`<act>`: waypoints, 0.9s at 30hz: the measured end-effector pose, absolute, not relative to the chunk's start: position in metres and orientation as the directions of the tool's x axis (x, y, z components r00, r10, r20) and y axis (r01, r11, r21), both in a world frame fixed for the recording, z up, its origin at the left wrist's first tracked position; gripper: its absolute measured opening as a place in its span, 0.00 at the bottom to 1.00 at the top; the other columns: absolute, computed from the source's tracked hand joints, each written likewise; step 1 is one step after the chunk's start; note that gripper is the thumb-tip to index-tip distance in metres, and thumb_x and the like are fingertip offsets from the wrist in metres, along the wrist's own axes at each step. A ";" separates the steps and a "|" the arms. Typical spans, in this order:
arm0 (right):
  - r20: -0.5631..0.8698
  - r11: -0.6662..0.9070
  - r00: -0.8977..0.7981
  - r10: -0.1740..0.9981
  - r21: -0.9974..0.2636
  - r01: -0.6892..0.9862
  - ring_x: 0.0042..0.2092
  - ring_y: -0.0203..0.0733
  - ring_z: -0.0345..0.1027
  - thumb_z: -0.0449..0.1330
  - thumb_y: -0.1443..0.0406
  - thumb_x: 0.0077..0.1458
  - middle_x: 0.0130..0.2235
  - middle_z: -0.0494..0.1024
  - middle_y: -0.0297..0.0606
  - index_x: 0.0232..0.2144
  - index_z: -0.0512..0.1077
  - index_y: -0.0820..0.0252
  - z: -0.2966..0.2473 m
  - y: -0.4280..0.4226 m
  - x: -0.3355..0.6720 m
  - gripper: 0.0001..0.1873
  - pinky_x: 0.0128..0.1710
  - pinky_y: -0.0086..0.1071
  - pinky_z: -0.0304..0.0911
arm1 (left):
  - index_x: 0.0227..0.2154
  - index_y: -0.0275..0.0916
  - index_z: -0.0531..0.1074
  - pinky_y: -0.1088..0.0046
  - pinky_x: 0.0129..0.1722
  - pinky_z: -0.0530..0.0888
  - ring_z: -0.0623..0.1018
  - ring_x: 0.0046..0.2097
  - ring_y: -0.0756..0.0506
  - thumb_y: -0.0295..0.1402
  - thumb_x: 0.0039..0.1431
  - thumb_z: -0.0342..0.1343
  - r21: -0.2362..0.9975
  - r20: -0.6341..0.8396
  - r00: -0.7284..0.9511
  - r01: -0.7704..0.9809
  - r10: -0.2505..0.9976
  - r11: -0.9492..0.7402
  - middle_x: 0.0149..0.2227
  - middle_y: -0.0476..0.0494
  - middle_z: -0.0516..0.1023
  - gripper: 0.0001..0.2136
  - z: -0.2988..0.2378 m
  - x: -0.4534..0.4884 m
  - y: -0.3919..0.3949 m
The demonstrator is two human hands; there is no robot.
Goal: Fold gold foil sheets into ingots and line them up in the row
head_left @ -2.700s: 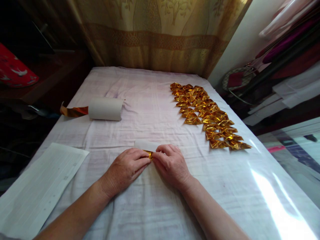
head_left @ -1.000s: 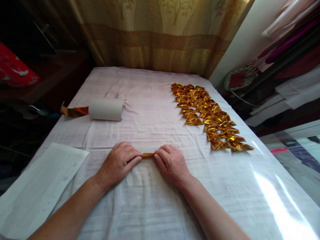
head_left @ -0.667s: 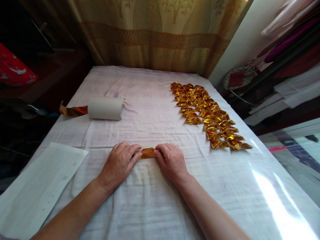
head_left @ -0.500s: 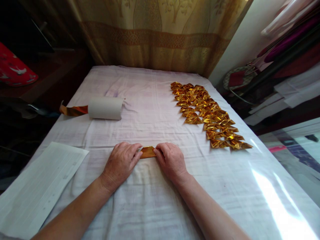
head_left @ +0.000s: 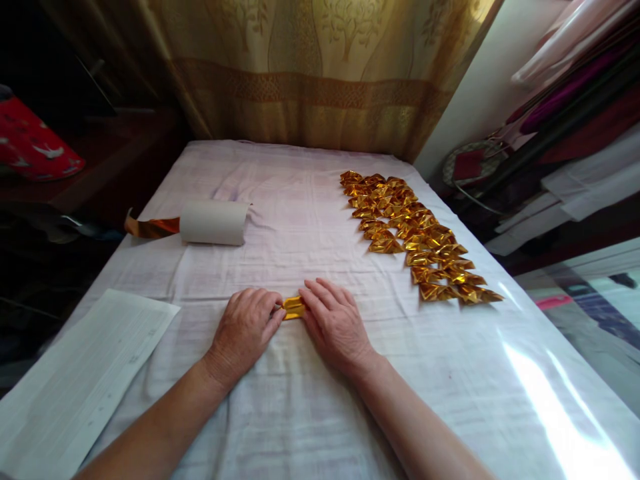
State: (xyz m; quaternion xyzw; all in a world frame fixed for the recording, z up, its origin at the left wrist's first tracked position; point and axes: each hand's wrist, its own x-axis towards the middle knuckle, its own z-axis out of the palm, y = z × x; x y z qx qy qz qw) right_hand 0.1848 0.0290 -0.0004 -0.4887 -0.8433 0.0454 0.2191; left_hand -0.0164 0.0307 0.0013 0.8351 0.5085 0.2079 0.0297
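Observation:
A small folded strip of gold foil paper [head_left: 293, 308] lies on the white cloth between my hands, with a lengthwise crease showing. My left hand [head_left: 249, 319] pinches its left end between thumb and fingers. Over its right end is my right hand [head_left: 334, 319], fingers fairly straight and close together, with the thumb side holding the foil down. The ends of the strip are hidden under my fingers. Several folded gold foil pieces [head_left: 425, 233] sit in slanting rows at the right.
A curled pale sheet [head_left: 214, 223] with copper-gold foil [head_left: 153, 227] sticking out stands at the back left. A pale paper sheet [head_left: 95, 373] lies near left. Behind the cloth-covered surface [head_left: 280, 173] hangs a gold curtain [head_left: 310, 87]. A red container [head_left: 37, 143] is far left.
The foil strip is now narrower and shows a folded-over layer. My right fingers have straightened and shifted slightly left over it. My left hand keeps its pinch.

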 end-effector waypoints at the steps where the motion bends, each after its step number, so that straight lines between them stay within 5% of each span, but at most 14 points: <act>1: 0.303 0.570 -0.493 0.816 -0.271 0.776 0.64 0.51 0.57 0.53 0.62 0.66 0.63 0.68 0.44 0.59 0.67 0.60 0.000 0.027 0.184 0.21 0.62 0.47 0.50 | 0.35 0.40 0.68 0.65 0.40 0.66 0.73 0.37 0.43 0.30 0.63 0.55 0.268 0.315 0.392 0.837 0.864 -0.477 0.33 0.47 0.75 0.02 0.001 -0.016 0.031; 6: 0.112 0.615 -0.612 0.783 -0.284 0.735 0.70 0.48 0.44 0.51 0.52 0.67 0.69 0.56 0.42 0.67 0.54 0.62 0.001 0.017 0.179 0.33 0.69 0.52 0.38 | 0.33 0.40 0.66 0.66 0.39 0.65 0.72 0.36 0.43 0.32 0.64 0.55 0.292 0.326 0.373 0.834 0.869 -0.468 0.32 0.48 0.73 0.04 -0.001 -0.016 0.031; 27: -0.064 0.382 -0.391 0.918 -0.124 0.916 0.70 0.54 0.43 0.53 0.57 0.65 0.70 0.52 0.39 0.67 0.56 0.50 -0.001 0.004 0.212 0.30 0.66 0.57 0.42 | 0.33 0.41 0.68 0.65 0.43 0.66 0.73 0.40 0.44 0.31 0.62 0.54 0.463 0.172 0.363 0.791 0.916 -0.401 0.34 0.49 0.74 0.02 0.004 -0.025 0.034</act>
